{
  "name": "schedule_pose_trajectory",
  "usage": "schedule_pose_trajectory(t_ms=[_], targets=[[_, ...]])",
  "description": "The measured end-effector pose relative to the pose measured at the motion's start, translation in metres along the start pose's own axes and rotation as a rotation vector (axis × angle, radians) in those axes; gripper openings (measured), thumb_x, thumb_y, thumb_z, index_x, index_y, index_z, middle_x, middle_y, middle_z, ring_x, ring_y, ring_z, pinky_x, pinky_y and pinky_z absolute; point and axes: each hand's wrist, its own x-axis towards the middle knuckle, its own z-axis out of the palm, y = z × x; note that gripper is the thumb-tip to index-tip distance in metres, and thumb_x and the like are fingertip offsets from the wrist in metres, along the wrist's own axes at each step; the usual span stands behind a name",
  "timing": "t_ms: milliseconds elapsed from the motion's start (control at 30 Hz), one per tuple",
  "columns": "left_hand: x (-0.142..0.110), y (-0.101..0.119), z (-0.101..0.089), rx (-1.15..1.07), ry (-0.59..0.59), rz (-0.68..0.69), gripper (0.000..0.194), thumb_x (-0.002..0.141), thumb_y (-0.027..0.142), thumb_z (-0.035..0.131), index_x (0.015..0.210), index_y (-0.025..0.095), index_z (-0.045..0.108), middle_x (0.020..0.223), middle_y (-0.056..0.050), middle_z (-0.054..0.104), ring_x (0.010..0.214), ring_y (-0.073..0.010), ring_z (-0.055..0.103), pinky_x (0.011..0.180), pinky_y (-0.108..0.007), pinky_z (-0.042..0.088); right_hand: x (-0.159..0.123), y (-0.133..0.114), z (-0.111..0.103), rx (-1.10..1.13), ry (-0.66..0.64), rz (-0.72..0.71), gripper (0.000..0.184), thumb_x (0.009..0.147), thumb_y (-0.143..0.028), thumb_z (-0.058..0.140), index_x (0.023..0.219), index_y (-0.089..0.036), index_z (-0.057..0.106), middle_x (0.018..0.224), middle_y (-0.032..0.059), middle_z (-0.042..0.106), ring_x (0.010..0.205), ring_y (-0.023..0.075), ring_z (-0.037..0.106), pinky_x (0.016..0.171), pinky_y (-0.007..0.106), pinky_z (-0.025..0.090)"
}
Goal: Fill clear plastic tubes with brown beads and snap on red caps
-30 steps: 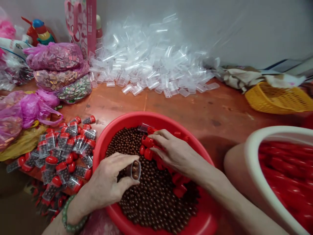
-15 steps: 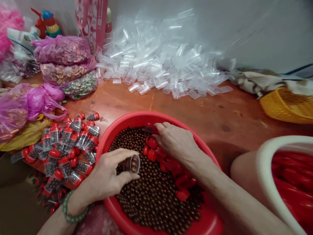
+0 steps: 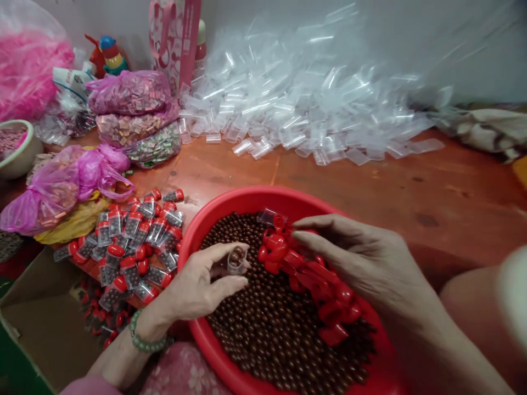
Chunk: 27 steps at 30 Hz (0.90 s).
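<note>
"Looking at what first?"

"Looking at a brown-red wooden table (image 3: 370,184), stretching across behind everything in the foreground."

"And finding what along the back of it?"

"Finding a broad heap of clear plastic sleeves (image 3: 296,104), overlapping at all angles and catching light in white streaks."

"Coming forward from there, meeting what?"

"Meeting a red basin (image 3: 255,196), filling the near middle, holding a deep layer of glossy brown balls (image 3: 263,323) and, lying on top of them toward the right, a cluster of red caps (image 3: 278,249)."

"Passing anything on the left?"

"Passing stacked pink-tinted bags (image 3: 132,99), bulging with small pieces; then, nearer, a pile of red-capped containers (image 3: 135,236), lying just beside the basin and showing dark contents through clear walls."

"Doing what with the right hand (image 3: 366,269)?"

"Reaching in over the basin's right side, holding thumb and forefinger close to each other at the red caps; not being able to tell whether pinching one or merely hovering beside it."

"And with the left hand (image 3: 201,285)?"

"Wearing a green bead bracelet (image 3: 148,343) at the wrist; pinching a small clear container (image 3: 237,266) between thumb and fingers, holding it above the brown balls, left of the red caps."

"Seeing anything inside?"

"Seeing a few brown balls, showing through the clear wall."
</note>
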Motion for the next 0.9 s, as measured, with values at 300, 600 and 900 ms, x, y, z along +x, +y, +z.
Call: schedule_pose_trajectory(t_ms=[300, 600, 900], targets=[[0.000, -0.007, 0.016, -0.135, 0.056, -0.027, 0.041, 0.084, 0.042, 0.065, 0.112, 0.014, 0.056, 0.089, -0.005, 0.062, 0.074, -0.0117, 0.061, 0.076, -0.028, 0.052, -0.029, -0.011, 0.016, 0.636, -0.126, 0.395, 0.032, 0.058, -0.040, 0.086, 0.077, -0.019, 0.072, 0.059, 0.0007, 0.069, 0.048, 0.0115, 0.063, 0.048, 0.021, 0.052], [0.001, -0.019, 0.027, -0.281, 0.181, -0.025, 0.043, 0.076, 0.041, 0.075, 0.101, 0.011, 0.057, 0.080, -0.004, 0.066, 0.068, -0.0111, 0.063, 0.066, -0.023, 0.050, -0.043, -0.006, 0.025, 0.628, 0.008, 0.272, 0.028, 0.058, -0.038, 0.086, 0.074, -0.020, 0.072, 0.062, 0.0000, 0.067, 0.052, 0.0107, 0.062, 0.053, 0.021, 0.053], [0.003, -0.013, 0.019, -0.204, 0.139, -0.087, 0.043, 0.061, 0.023, 0.084, 0.094, 0.014, 0.059, 0.078, 0.004, 0.059, 0.069, -0.0069, 0.054, 0.070, -0.022, 0.043, -0.041, -0.004, 0.006, 0.340, -0.470, -0.024, 0.017, 0.070, -0.035, 0.078, 0.064, -0.021, 0.070, 0.079, 0.0027, 0.065, 0.076, 0.0159, 0.062, 0.073, 0.029, 0.051]])
